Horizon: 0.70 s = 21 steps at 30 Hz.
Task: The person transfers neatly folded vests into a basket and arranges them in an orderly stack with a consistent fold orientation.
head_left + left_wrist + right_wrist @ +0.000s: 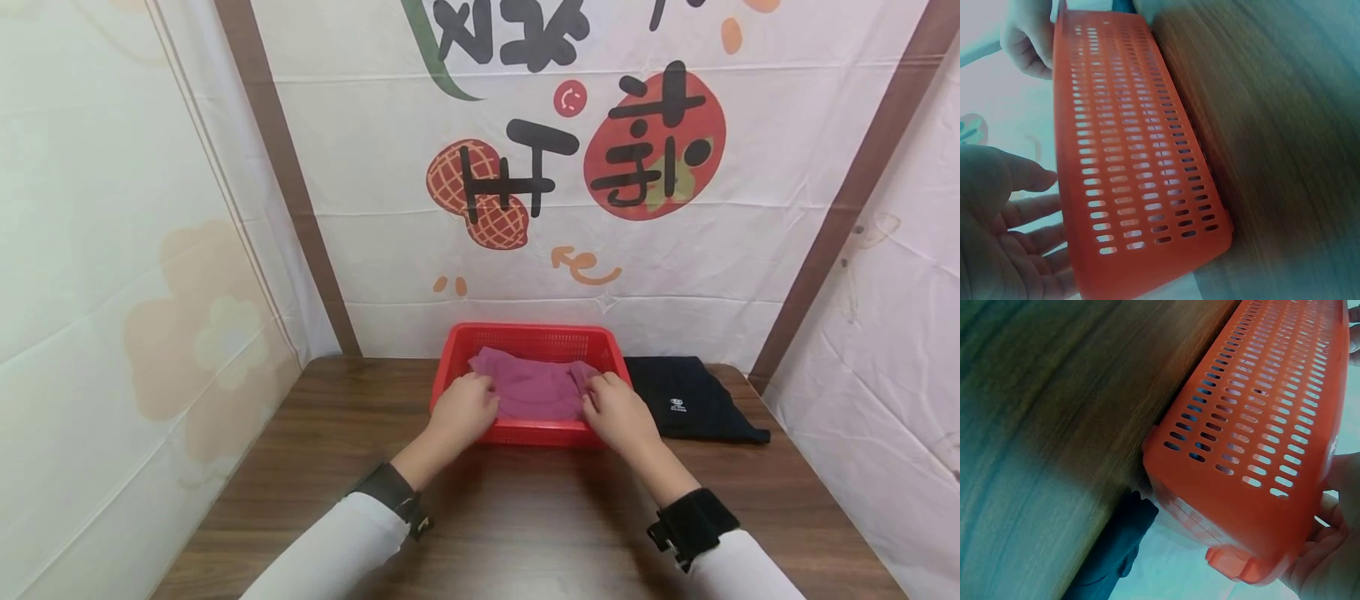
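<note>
A pink garment (536, 387) lies loosely crumpled in a red plastic basket (551, 433) with slotted sides. My left hand (467, 408) reaches over the near left part of the rim to the garment's left edge. In the left wrist view, the thumb (1038, 178) stands apart from the fingers, whose tips go out of sight behind the rim. At the opposite edge, my right hand (618, 408) has bent fingers and pinches a raised fold of the garment. In the right wrist view, the basket wall (1229, 481) hides those fingertips.
A black garment (682, 400) with a small white print lies flat on the brown wooden table (517, 517), right of the basket. Behind the table hangs a white printed cloth wall (390, 225). Similar sheets (112, 292) stand on both sides.
</note>
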Available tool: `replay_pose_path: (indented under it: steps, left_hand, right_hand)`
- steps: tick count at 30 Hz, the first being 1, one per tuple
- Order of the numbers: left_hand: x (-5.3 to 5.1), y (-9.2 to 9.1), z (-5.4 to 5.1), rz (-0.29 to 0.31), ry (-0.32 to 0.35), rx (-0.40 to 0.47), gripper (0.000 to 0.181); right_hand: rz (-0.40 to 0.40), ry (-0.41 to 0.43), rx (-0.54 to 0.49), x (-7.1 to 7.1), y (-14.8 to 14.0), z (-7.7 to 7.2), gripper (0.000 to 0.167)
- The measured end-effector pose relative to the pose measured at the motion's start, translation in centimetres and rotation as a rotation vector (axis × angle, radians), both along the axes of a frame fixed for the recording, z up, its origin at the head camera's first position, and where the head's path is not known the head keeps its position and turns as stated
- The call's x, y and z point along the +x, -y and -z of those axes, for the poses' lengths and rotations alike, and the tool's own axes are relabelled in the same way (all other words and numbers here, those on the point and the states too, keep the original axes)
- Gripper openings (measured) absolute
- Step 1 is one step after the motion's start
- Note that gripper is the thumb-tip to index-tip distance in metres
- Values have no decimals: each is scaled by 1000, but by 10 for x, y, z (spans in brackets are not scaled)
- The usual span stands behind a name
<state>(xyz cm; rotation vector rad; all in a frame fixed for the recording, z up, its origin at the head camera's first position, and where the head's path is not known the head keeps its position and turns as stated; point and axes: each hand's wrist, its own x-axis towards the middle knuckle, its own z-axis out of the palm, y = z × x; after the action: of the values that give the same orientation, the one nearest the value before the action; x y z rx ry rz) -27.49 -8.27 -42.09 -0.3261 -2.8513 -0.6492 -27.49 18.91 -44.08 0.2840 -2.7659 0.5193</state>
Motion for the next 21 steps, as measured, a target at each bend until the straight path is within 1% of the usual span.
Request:
replay_pose_path:
  steps: [1,4,8,11,14,17,21]
  left_hand:
    - [3,1,0,11,-14,-8,24]
    - [13,2,-1,69,-92,-55,26]
    - [29,1,-4,141,-180,-93,28]
    - [41,-1,-4,175,-211,-94,29]
    - [53,-3,-4,209,-255,-98,27]
    - [65,-5,-3,237,-271,-92,25]
    - [79,-7,1,267,-261,-81,24]
  right_hand:
    - [-6,-9,-2,2,0,0,29]
    - [-20,-33,-9,10,-1,-1,29]
    - [-53,-91,-19,22,1,-3,26]
    - [-83,-130,-31,31,2,-4,25]
    - [-101,-148,-40,40,2,-5,25]
    - [-102,-157,-48,48,2,-6,28]
    - [-102,-153,-63,61,4,-5,31]
